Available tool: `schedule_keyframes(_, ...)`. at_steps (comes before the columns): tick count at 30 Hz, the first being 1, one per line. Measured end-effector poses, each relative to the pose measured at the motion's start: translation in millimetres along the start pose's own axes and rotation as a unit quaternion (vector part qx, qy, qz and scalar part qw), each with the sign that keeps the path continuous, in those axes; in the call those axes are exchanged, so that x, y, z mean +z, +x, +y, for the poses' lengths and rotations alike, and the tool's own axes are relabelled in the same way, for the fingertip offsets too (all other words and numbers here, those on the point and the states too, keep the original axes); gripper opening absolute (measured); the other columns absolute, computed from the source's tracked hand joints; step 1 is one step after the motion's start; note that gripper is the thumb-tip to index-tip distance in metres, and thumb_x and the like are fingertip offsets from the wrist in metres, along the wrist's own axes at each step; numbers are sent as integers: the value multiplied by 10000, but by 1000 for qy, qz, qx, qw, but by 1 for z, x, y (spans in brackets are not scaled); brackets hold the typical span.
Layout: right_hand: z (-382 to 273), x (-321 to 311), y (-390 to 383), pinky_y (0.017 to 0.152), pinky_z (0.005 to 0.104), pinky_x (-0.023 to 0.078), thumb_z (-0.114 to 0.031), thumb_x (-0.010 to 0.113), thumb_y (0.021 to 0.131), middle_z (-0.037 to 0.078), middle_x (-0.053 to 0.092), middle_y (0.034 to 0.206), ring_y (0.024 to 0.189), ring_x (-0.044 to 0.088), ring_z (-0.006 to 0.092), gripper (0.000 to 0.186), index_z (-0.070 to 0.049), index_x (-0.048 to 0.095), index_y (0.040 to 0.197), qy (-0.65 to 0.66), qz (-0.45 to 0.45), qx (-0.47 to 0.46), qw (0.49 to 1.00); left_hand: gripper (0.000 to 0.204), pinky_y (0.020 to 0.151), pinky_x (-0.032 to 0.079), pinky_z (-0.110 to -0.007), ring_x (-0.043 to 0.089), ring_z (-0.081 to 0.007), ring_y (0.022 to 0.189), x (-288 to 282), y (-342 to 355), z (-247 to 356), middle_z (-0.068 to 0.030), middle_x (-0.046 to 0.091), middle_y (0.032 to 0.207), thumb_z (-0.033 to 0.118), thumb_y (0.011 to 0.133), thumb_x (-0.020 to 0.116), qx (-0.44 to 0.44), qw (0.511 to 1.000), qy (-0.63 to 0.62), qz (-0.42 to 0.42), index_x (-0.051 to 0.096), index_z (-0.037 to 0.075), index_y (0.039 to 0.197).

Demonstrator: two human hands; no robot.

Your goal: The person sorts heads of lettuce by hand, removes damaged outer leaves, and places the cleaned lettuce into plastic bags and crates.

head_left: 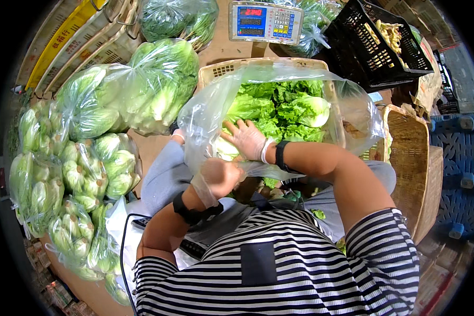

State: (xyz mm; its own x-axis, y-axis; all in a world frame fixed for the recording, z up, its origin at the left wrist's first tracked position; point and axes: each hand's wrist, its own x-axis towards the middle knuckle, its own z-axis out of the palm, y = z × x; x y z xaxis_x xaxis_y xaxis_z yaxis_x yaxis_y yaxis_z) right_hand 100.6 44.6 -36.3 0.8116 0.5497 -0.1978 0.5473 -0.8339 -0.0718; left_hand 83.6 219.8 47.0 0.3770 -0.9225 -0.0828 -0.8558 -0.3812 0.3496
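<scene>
A large clear plastic bag (361, 116) lies open in a woven-looking basket (263, 64), holding leafy green lettuce heads (282, 105). My right hand (243, 138), in a thin glove, rests with spread fingers on the lettuce at the bag's left side. My left hand (216, 175) is below it at the bag's near left edge, its fingers curled on the plastic and partly blurred.
Bagged greens (158, 79) and bagged lettuce (81, 174) pile along the left. A digital scale (264, 22) stands behind the basket. At right are a black crate of pale produce (358, 55), a tan basket (408, 158) and blue pallets (453, 152).
</scene>
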Motion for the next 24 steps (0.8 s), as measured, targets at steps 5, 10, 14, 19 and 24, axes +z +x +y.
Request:
schedule_keyframes(5, -1, -12, -4, 947, 493, 396, -520, 754, 659, 162, 352, 1446, 1218, 441, 354, 896, -177, 405, 1409, 61, -4, 41, 997, 67, 542, 500, -373, 627, -278, 597, -2, 9, -6, -90, 633, 674, 143, 767, 593, 28, 993, -30, 109, 657, 124, 763)
schedule_keyframes(10, 9, -63, -90, 997, 464, 389, -395, 687, 775, 139, 523, 1302, 1221, 479, 322, 599, -105, 552, 1281, 286, 158, 126, 937, 203, 680, 523, -393, 646, -319, 770, -22, 26, 1, -129, 670, 836, 232, 770, 674, -13, 997, -47, 62, 671, 80, 904)
schedule_keyframes(14, 22, -94, -263, 971, 370, 429, -276, 658, 839, 146, 599, 1210, 1121, 564, 284, 485, -56, 560, 1260, 449, 286, 207, 821, 374, 766, 505, -401, 626, -339, 902, -43, 54, 22, -170, 659, 980, 220, 763, 711, -44, 997, -18, 64, 641, 71, 1099)
schedule_keyframes(19, 13, -69, -497, 971, 316, 418, -191, 638, 869, 66, 623, 1151, 1110, 554, 179, 380, -9, 598, 1200, 374, 511, 532, 562, 465, 767, 460, -336, 554, -254, 775, -53, 93, 75, -106, 553, 825, 23, 740, 685, -13, 991, -88, 101, 601, 42, 1197)
schedule_keyframes(24, 22, 28, -622, 927, 332, 458, -286, 627, 857, 147, 639, 1171, 1074, 610, 257, 408, -39, 621, 1181, 271, 323, 759, 497, 457, 788, 451, -339, 566, -247, 811, -28, 134, 132, -113, 579, 858, 16, 728, 684, -5, 986, -165, 12, 607, 25, 1179)
